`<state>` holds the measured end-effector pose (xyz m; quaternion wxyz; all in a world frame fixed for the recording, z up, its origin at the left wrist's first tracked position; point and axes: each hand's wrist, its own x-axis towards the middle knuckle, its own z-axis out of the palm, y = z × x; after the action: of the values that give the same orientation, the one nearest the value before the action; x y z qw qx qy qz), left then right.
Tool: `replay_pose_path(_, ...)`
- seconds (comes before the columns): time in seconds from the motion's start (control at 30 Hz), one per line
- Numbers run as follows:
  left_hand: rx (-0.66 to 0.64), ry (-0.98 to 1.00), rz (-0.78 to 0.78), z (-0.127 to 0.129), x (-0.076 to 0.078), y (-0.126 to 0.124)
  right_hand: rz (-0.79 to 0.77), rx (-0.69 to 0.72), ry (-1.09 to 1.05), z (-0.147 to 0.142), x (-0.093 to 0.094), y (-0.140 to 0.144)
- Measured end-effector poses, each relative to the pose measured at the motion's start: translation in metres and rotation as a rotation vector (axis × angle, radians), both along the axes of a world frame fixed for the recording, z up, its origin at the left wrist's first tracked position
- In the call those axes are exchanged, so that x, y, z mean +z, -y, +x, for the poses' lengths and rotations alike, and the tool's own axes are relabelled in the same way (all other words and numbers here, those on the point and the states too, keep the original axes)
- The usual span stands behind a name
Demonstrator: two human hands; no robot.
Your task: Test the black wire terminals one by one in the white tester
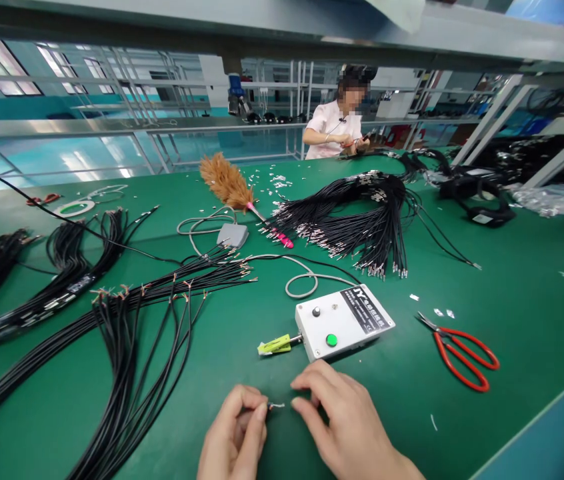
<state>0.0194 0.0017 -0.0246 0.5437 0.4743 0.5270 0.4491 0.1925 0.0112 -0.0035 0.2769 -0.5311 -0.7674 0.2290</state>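
Note:
Near the bottom middle, my left hand [239, 430] pinches the end of a thin cable [276, 405], whose pale stripped tip pokes out past the thumb. The rest of that cable is hidden by the hand. My right hand [339, 417] is just to the right, thumb and forefinger apart, with nothing seen between them. Beyond both hands sits a white control box [345, 323] with a green button and a black knob. A yellow-green clip [275, 345] sticks out from its left side on a metal shaft.
Red-handled scissors [467, 353] lie at right. Black cable bundles [117, 347] cover the left side, and another bundle [362, 213] lies further back. A feather duster [227, 183] and a grey pedal [233, 235] are mid-table. A co-worker [337, 127] is across the table. A shelf [282, 33] hangs overhead.

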Motion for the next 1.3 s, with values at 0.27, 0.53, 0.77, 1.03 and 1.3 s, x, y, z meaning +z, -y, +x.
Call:
replay_pose_path(0.27,-0.248,-0.214,0.196,-0.014,0.000,-0.002,0.443,0.391,0.297,-0.005,0.002,-0.021)
replay_pose_path(0.53,-0.010,-0.081,-0.042,-0.012,0.013,-0.023,0.483,0.178,0.349,0.001,0.017,-0.047)
replay_pose_path(0.77,0.018,-0.129,-0.053,-0.015,0.017,-0.052,0.399,0.158,0.566,-0.014,0.014,-0.066)
replay_pose_path(1.03,0.012,-0.181,-0.023,-0.018,0.003,-0.064,0.364,0.221,0.688,-0.018,0.018,-0.074)
replay_pose_path(1.3,0.013,-0.263,0.009,-0.013,-0.005,-0.070,0.330,0.264,0.720,-0.016,0.023,-0.079)
